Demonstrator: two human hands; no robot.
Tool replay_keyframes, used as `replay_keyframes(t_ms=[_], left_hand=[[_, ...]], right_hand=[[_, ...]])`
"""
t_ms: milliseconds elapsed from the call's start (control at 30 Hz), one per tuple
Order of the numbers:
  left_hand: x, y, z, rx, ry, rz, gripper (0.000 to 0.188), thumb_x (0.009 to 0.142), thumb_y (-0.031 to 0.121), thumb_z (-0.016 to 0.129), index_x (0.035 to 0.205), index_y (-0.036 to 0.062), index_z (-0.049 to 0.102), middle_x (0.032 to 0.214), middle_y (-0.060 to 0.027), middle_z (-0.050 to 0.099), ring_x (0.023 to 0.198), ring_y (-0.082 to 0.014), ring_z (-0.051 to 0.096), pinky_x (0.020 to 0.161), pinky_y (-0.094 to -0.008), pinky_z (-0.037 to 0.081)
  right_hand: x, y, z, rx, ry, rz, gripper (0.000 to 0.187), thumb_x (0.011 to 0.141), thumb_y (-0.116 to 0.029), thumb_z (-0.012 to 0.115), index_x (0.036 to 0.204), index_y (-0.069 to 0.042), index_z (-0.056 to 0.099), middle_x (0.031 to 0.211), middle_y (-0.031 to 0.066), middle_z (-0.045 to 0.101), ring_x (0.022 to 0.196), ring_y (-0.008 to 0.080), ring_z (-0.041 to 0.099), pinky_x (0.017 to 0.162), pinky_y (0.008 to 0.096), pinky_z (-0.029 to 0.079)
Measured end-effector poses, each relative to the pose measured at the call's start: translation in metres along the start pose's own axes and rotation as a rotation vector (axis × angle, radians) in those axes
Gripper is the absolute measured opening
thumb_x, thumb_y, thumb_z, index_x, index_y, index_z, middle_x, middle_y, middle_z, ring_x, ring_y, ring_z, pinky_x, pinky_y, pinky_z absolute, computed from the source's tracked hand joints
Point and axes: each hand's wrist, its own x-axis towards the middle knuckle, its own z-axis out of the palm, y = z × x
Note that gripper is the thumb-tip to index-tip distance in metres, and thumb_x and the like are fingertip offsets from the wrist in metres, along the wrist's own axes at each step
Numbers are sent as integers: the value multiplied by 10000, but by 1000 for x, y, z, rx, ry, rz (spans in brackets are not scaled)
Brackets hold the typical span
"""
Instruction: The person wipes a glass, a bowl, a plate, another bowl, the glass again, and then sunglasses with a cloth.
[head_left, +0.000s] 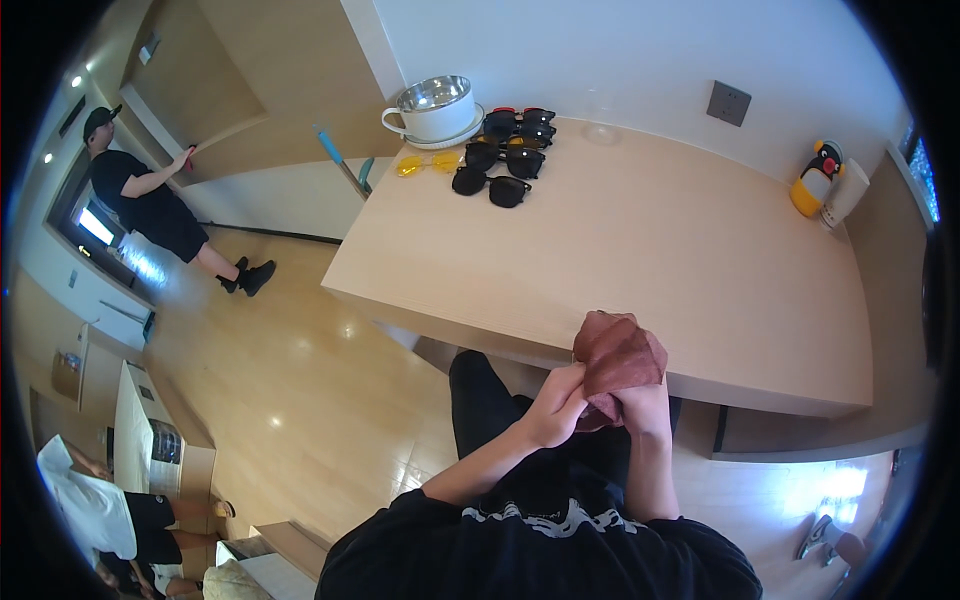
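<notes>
A reddish-brown cloth is bunched up between my two hands, just in front of the table's near edge and above my lap. My left hand is closed, its fingers pressed against the cloth's left side. From the right, my right hand grips the same cloth, which drapes over its fingers and hides them. Whether anything is wrapped inside the folds cannot be seen. At the table's far left lies a column of several dark sunglasses, with yellow-lensed glasses beside them.
Behind the glasses, a white lidless pot stands on the table. A penguin figure and a white paper cup are at the far right. One person stands beyond the table's left side; another is at lower left.
</notes>
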Motion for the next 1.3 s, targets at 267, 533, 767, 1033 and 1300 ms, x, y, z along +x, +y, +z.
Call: replay_keyframes(t_ms=[267,533,767,1033,1300], left_hand=[[-4,1,3,-148,19,-57,267,909,138,405,971,-44,591,871,-111,647,795,-165,606,732,-269,456],[-2,3,-2,-40,-53,-120,231,910,128,415,912,-31,582,820,-87,638,766,-154,591,713,-262,446],[-2,28,-2,18,-112,-94,221,921,117,401,889,-28,565,796,-84,612,731,-158,574,691,-268,446],[10,18,-5,92,46,32,161,873,75,422,790,-27,514,696,-161,539,617,-309,530,596,-327,422],[14,31,-6,303,-67,121,165,869,66,430,743,9,521,675,-120,538,610,-279,536,571,-339,424]], right_hand=[[-9,3,-5,-35,-13,-25,376,676,-44,735,1017,-18,580,966,53,610,917,140,580,799,291,470],[-13,14,-3,58,118,-78,180,736,19,612,915,5,594,895,62,609,819,145,587,736,270,468],[-6,5,-10,121,93,-136,99,755,-15,559,850,13,570,842,95,568,801,192,557,716,318,463],[3,-14,-1,-176,-90,-137,296,673,-6,674,954,10,583,893,42,619,824,115,587,755,250,460],[-2,1,-1,230,159,-86,85,797,-83,547,791,1,543,741,66,548,726,162,546,665,280,440]])
